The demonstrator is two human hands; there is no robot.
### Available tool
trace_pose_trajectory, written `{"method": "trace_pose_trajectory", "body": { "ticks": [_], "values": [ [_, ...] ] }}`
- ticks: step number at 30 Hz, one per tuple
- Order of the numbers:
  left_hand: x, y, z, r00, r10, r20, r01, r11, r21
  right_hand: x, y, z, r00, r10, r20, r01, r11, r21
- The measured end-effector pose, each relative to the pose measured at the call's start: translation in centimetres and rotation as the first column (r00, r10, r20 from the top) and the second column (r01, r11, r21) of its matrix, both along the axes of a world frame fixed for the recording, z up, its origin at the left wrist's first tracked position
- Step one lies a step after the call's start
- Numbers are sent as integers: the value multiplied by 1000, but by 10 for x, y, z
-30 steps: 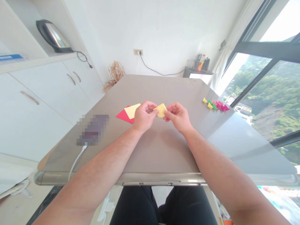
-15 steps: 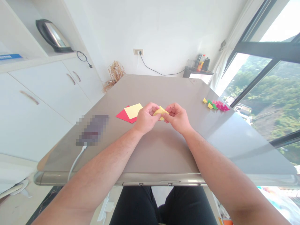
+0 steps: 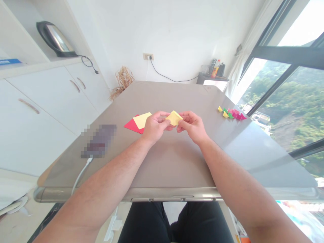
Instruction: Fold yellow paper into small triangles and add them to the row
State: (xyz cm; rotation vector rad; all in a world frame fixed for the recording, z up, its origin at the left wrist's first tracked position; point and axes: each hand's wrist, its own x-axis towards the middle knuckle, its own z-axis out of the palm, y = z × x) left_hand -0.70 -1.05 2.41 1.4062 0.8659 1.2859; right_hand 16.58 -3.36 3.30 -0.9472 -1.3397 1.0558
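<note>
A folded piece of yellow paper [image 3: 174, 118], now diamond-shaped, is held just above the table between both hands. My left hand [image 3: 157, 125] pinches its left corner, with the thumb on the near face. At the right corner, my right hand [image 3: 191, 125] grips it between thumb and fingers. Left of my left hand lies a flat yellow sheet [image 3: 141, 119] on top of red paper [image 3: 133, 126]. Several small folded paper pieces [image 3: 231, 113] in yellow, green and pink sit in a cluster at the right of the table.
The grey table [image 3: 172, 162] spans the view. A blurred dark device [image 3: 100, 140] with a white cable [image 3: 82, 173] lies at the left. A kettle [image 3: 57, 39] stands on the left shelf; windows [image 3: 286, 87] line the right side.
The yellow paper has been turned and opened out from a narrower, tilted shape to a flat diamond facing me. Both hands still hold it. The view has shifted slightly.
</note>
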Motion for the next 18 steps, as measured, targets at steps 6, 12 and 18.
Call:
{"method": "trace_pose_trajectory", "body": {
  "ticks": [6,12,18],
  "values": [
    [1,0,-1,1000,5,22,-5,1000,-2,2,-1,0,997,-67,23,67,998,0],
    [1,0,-2,1000,16,13,-16,1000,11,2,0,-2,995,-92,26,92,996,-6],
    [1,0,-2,1000,-2,5,2,1000,22,2,1,-2,994,-109,12,109,994,9]
  ]
}}
